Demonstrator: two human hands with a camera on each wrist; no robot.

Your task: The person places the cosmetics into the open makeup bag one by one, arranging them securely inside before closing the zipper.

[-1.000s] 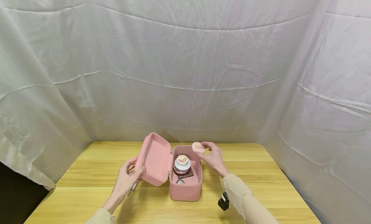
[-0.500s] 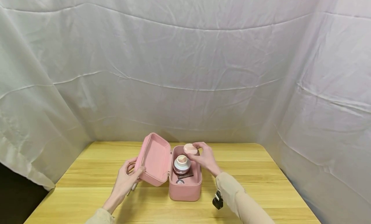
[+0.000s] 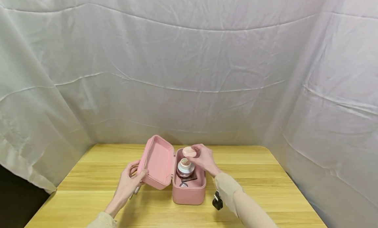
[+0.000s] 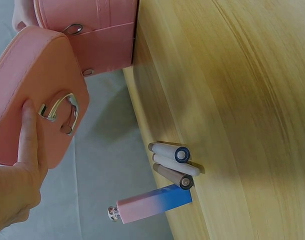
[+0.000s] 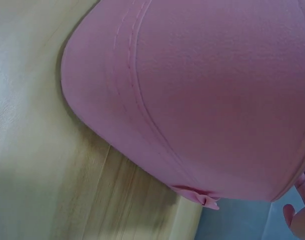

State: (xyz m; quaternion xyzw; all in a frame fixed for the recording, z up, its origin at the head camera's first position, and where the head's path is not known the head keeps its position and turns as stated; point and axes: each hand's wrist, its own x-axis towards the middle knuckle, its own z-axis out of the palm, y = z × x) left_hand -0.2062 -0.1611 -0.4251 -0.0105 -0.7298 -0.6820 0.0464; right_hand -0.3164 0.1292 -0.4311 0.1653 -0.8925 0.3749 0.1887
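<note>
A pink cosmetic case [image 3: 189,196] stands unzipped on the table, its lid [image 3: 159,164] swung out to the left. My left hand [image 3: 127,179] grips that lid by its edge, thumb on the rim, fingers lying along the outside near the metal handle [image 4: 60,107]. Over the far end of the case, my right hand [image 3: 205,157] pinches a round pale-pink powder puff [image 3: 188,152]. Inside the case sits a jar [image 3: 185,172] with a small round cream-coloured pot [image 3: 185,163] on top. The right wrist view shows the case's outer wall [image 5: 217,100], with the right hand mostly cut off.
Several cosmetic tubes lie left of the case: pen-like ones [image 4: 172,162] side by side and a pink-and-blue tube [image 4: 155,204]. A dark flat square [image 3: 190,177] and a small round item [image 3: 183,185] are in the case. Grey cloth [image 3: 189,73] hangs behind the wooden table [image 3: 251,175].
My right hand has moved left with the powder puff, from the case's far right corner to over its far end. My left hand and the lid have stayed still.
</note>
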